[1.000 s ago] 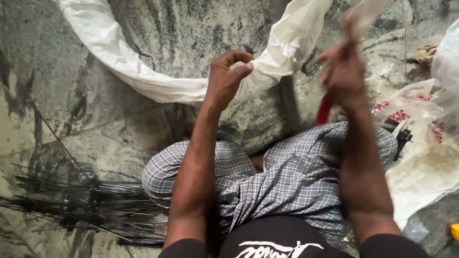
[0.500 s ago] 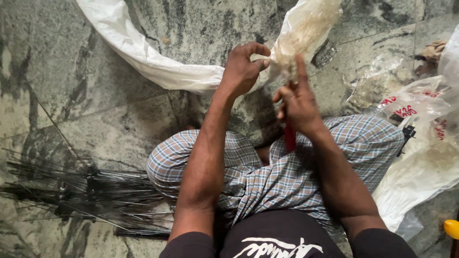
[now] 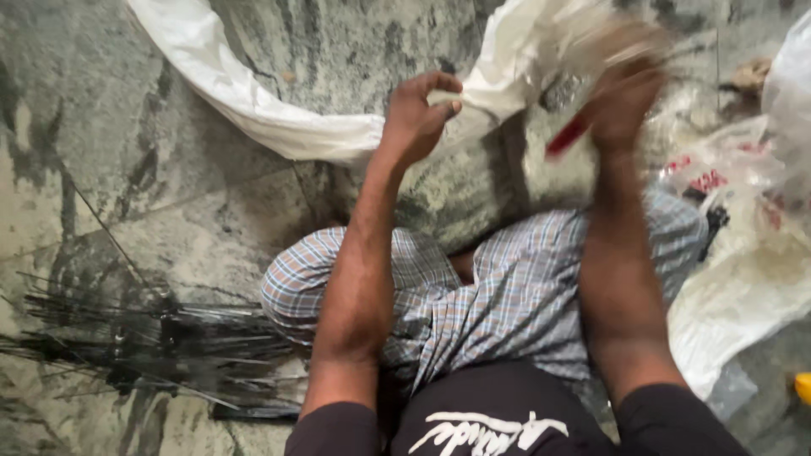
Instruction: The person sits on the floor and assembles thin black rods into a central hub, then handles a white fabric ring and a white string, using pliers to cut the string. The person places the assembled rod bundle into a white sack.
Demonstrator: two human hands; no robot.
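My left hand (image 3: 420, 114) is closed on a fold of a white woven sack (image 3: 253, 110) that curves across the stone floor in front of me. My right hand (image 3: 623, 100) is raised at the upper right and blurred by motion. It grips a red object (image 3: 568, 135), seen only as a red streak below the fist. What that object is cannot be made out. I sit cross-legged in a checked cloth (image 3: 498, 295).
A loose heap of thin black sticks (image 3: 152, 346) lies on the floor at my left. Crumpled clear and white plastic bags (image 3: 743, 253) lie at my right. A small yellow thing (image 3: 802, 388) sits at the right edge. The floor (image 3: 152, 194) is mottled grey stone.
My right hand has swung up and to the right with the red object, away from my left hand. My left hand still holds the sack.
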